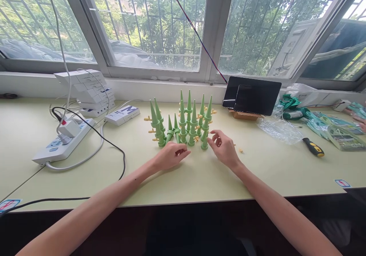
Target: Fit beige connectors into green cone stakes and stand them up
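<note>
Several green plastic plant-watering spikes [182, 122] stand in stacked columns on the table, with small yellow valves [148, 118] sticking out of their sides. Two shorter spikes [169, 128] lean among the columns. My left hand [171, 156] rests on the tabletop in front of them, fingers curled in and nothing visible in them. At the right end of the group, my right hand [224, 149] has its fingers bent but apart. Its fingertips are beside a short spike [204, 142]; whether they touch it I cannot tell. Small yellow pieces [240, 150] lie to the right of that hand.
On the left are a power strip [63, 141] with cables, stacked white boxes [93, 92] and a single white box [122, 115]. Toward the right are dark tablets [254, 95] on a cardboard box, clear plastic wrap [281, 130], a screwdriver [313, 147] and bagged green items [331, 128].
</note>
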Demonstrator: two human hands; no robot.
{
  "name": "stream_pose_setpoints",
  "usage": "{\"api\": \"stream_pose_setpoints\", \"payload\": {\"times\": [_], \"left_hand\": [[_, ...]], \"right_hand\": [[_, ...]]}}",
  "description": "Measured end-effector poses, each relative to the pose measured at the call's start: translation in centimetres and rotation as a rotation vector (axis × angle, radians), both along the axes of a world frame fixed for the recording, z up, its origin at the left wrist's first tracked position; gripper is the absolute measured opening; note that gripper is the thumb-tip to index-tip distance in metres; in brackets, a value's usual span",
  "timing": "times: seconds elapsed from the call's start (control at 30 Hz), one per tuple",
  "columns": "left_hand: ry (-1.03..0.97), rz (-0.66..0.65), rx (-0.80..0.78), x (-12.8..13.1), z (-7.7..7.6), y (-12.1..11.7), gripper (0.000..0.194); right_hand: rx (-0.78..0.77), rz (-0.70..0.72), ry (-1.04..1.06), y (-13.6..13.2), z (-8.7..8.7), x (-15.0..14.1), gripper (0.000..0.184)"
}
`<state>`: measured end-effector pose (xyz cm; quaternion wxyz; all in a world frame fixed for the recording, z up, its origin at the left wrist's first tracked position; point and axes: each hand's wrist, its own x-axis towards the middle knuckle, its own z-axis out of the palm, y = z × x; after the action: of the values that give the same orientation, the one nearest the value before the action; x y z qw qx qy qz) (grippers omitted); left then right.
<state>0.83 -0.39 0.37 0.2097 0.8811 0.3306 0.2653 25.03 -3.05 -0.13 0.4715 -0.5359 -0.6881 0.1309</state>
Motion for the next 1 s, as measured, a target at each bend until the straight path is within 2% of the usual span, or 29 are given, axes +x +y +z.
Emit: {"api": "stream_pose_setpoints", "payload": {"times": [0.13,0.3,0.4,0.67,0.9,1.0], "left_hand": [[0.027,-0.023,-0.024,-0.2,-0.3,0.0,0.029],[0.052,-0.057,-0.019,-0.4,-0.7,0.2,0.028],[0.090,-0.074,-0.014,-0.4,-0.6,0.2,0.026],[0.177,-0.121,0.015,-0.5,-0.4,-0.1,0.025],[0.175,-0.181,0.089,-0.8,1.0,-0.5,0.018],[0.108,-0.030,0.200,-0.9,0.9,0.0,0.017]], "right_hand": [[0.051,-0.105,-0.083,0.5,0.8,2.3,0.024],[-0.118,-0.089,-0.362,1.7,0.6,5.9,0.019],[-0.193,-0.071,-0.451,2.0,0.2,6.9,0.018],[-0.259,-0.072,-0.530,2.4,-0.8,6.9,0.017],[-0.264,-0.075,-0.540,2.3,-1.1,6.8,0.015],[-0.249,-0.055,-0.518,2.1,-1.2,6.7,0.015]]}}
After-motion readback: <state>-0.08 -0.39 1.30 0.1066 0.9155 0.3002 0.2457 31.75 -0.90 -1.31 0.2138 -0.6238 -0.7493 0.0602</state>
